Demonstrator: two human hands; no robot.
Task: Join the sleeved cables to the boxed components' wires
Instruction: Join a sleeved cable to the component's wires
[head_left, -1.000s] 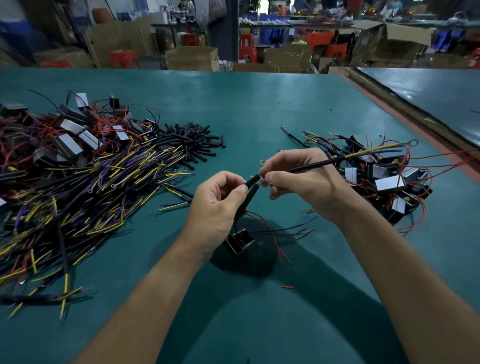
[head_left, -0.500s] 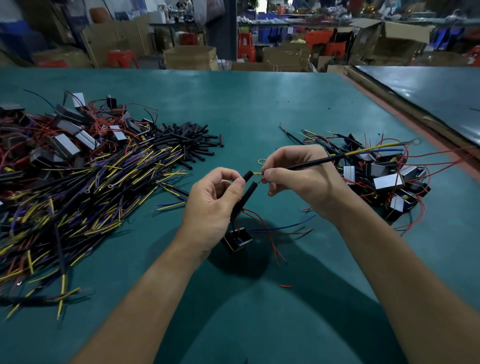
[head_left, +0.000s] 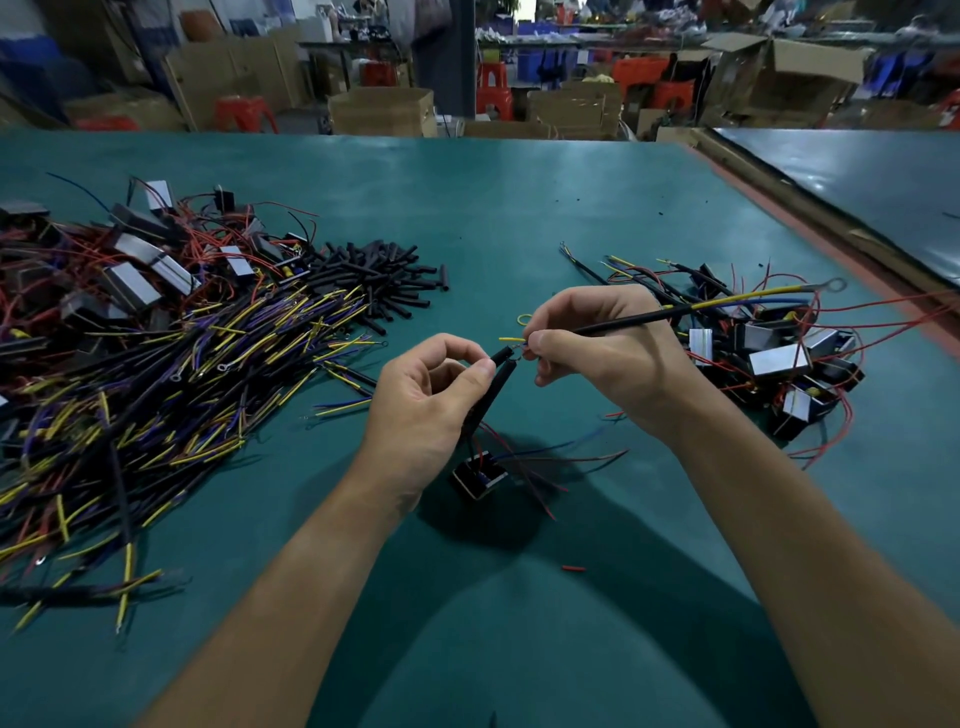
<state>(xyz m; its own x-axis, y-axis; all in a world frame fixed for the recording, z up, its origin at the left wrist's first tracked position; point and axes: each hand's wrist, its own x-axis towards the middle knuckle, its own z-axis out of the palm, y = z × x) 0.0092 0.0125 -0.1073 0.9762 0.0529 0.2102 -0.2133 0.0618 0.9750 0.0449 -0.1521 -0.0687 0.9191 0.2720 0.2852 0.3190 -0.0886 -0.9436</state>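
Two hands meet just above the box (head_left: 479, 475). The left hand (head_left: 431, 405) pinches the box's black-sleeved wires (head_left: 493, 389) between thumb and forefinger. The right hand (head_left: 597, 353) pinches the cable (head_left: 623, 325) near its bared tip, and the ends are nearly touching. Left of the box sprawls a cable heap (head_left: 156, 374); right of it lies a box pile (head_left: 779, 358).

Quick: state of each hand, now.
Left hand: closed, pinching the black sleeves on wires of the boxed component.
Right hand: closed, pinching the sleeved cable near its wire ends.
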